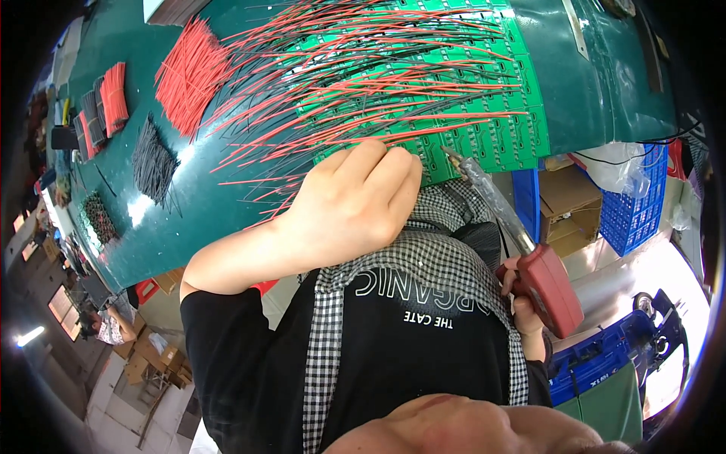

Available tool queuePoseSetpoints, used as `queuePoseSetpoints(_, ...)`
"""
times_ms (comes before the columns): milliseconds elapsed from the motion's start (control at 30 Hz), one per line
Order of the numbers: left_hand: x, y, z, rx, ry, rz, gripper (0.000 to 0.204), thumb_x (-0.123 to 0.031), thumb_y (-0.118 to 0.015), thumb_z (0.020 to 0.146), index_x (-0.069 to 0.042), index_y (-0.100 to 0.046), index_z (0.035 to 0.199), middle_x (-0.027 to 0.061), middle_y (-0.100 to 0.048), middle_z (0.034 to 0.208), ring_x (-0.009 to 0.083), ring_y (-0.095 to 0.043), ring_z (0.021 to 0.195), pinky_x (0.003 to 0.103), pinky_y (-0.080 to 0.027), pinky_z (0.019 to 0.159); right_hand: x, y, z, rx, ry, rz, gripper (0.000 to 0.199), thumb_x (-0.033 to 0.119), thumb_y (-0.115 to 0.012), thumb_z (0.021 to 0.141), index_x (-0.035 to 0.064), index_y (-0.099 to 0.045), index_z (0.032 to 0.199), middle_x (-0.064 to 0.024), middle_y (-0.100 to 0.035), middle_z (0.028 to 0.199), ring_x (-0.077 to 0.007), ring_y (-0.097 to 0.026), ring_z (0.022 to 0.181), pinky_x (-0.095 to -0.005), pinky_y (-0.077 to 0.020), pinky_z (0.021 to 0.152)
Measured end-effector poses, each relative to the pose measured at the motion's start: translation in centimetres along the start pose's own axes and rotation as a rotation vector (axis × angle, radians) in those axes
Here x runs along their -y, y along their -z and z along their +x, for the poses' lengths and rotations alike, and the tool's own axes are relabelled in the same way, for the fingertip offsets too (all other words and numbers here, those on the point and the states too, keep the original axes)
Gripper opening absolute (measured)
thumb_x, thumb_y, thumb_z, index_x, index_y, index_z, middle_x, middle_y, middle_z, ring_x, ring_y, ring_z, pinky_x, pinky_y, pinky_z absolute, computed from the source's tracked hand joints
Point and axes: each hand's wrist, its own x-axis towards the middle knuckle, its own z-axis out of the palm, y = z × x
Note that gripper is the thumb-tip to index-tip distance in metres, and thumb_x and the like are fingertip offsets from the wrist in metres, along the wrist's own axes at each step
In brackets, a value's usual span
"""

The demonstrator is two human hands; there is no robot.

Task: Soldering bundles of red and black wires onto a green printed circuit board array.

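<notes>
- Circuit boards (535,140), head view: laid on the table (208,223), reaching its edge nearest the person.
- Wires (401,88), red and black: spread across the boards, overhanging them on the left.
- Left hand (355,198): fingers curled together above the boards' near edge, beside the wires; whether it grips one cannot be told.
- Right hand (523,306): clamped on the soldering iron (550,287); tip beside the boards' near edge, contact not discernible.
- Red bundle (190,82) and black bundle (153,163): on the table, left of the boards.

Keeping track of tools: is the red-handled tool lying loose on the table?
No, the right hand is gripping the red-handled tool.
</notes>
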Motion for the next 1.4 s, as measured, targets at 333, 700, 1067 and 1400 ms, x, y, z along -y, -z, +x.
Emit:
queuePoseSetpoints(333, 0.0, 0.1, -0.1, -0.048, 0.031, -0.049, 0.019, -0.008, -0.063, 0.066, 0.000, -0.062, 0.083, 0.0021, -0.048, 0.074, 0.0144, -0.054, 0.068, 0.024, -0.045, 0.051, 0.3, -0.1, 0.1, -0.021, 0.028, -0.019, 0.058, 0.041, -0.081, 0.071, -0.0046, -0.061, 0.100, -0.0027, -0.061, 0.068, -0.0117, -0.059, 0.061, -0.0242, -0.0444, 0.058)
queuePoseSetpoints(700, -0.8, -0.2, 1.0, -0.058, 0.100, -0.129, 0.030, -0.003, -0.064, 0.062, 0.003, -0.066, 0.091, 0.0091, -0.059, 0.082, 0.0214, -0.061, 0.071, 0.030, -0.050, 0.056, -2.7, 1.5, -0.8, 0.060, 0.161, -0.101, 0.079, 0.041, -0.078, 0.075, -0.0058, -0.044, 0.128, -0.0062, -0.064, 0.074, -0.0154, -0.061, 0.062, -0.0281, -0.0488, 0.063)
queuePoseSetpoints(1067, -0.5, -0.4, 0.8, -0.113, 0.052, -0.123, 0.029, -0.004, -0.063, 0.060, 0.004, -0.066, 0.088, 0.0094, -0.059, 0.081, 0.0213, -0.061, 0.069, 0.029, -0.050, 0.053, -2.8, 1.3, -0.6, 0.016, 0.291, -0.230, 0.072, 0.038, -0.077, 0.077, -0.0024, -0.045, 0.128, -0.0080, -0.066, 0.076, -0.0192, -0.065, 0.065, -0.0302, -0.0513, 0.064)
queuePoseSetpoints(1400, -0.6, -0.1, 0.9, -0.044, 0.058, -0.066, 0.030, -0.005, -0.063, 0.060, 0.003, -0.066, 0.088, 0.0087, -0.059, 0.081, 0.0206, -0.062, 0.071, 0.028, -0.051, 0.054, -1.7, 0.4, -0.1, 0.009, 0.258, -0.159, 0.065, 0.031, -0.076, 0.079, -0.0051, -0.048, 0.125, -0.0059, -0.066, 0.073, -0.0166, -0.065, 0.064, -0.0280, -0.0509, 0.063)
